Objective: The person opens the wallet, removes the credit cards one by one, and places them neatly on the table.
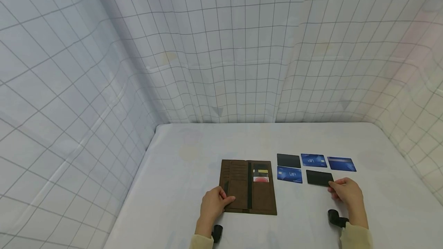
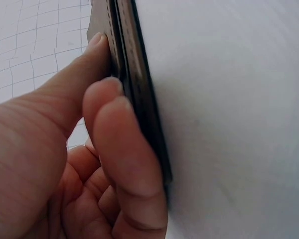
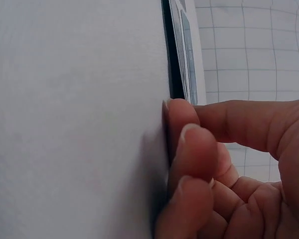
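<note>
An open brown wallet (image 1: 238, 193) lies flat, with card slots on both halves and a dark strip down its middle. My left hand (image 1: 212, 204) grips its lower left corner; the left wrist view shows the thumb on top and the fingers (image 2: 124, 144) along the edge. Some small cards (image 1: 261, 179) show in the right half's slots. To the right, my right hand (image 1: 348, 194) pinches the right end of a black card (image 1: 318, 178) at table level. Its fingertips (image 3: 194, 149) hide that end in the right wrist view.
Another black card (image 1: 288, 160) lies beyond, with blue cards around: one marked VIP (image 1: 290, 174), one upside down (image 1: 313, 160), one striped (image 1: 342, 165). Black wrist devices (image 1: 335, 218) sit by both wrists. White grid-lined curtains (image 1: 221, 68) enclose the white table (image 1: 180, 187).
</note>
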Tool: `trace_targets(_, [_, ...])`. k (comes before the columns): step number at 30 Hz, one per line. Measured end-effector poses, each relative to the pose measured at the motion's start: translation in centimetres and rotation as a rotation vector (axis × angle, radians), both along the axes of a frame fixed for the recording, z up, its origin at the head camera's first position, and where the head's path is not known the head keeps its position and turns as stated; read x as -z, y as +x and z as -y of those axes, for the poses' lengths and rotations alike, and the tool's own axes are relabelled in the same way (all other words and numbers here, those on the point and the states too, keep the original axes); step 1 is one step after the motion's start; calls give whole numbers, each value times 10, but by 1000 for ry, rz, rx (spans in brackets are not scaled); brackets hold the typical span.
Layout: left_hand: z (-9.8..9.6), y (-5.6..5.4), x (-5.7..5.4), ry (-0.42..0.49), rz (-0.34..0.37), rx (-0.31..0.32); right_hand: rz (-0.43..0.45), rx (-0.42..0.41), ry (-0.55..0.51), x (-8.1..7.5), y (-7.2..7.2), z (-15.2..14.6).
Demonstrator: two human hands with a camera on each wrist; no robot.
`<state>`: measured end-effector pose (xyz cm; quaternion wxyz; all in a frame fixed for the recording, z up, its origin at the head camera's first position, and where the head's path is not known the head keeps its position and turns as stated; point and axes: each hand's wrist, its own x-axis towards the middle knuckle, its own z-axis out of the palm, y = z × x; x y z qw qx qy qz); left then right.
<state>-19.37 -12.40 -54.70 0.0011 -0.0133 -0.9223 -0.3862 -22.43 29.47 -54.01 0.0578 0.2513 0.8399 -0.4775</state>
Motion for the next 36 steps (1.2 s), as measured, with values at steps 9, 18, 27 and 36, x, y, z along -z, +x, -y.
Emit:
trace_targets(9, [0,1,0,-10,-4,-1,53,-65,15,3,-3,-6])
trace_targets(18, [0,2,1,-15,-3,-3,60,-78,13,3,-2,-6])
trace_targets(27, [0,-1,2,-8,11,-6,61,-79,76,1,0,-4])
trace_targets(36, [0,-3,0,-3,18,-8,54,-85,115,-1,0,-1])
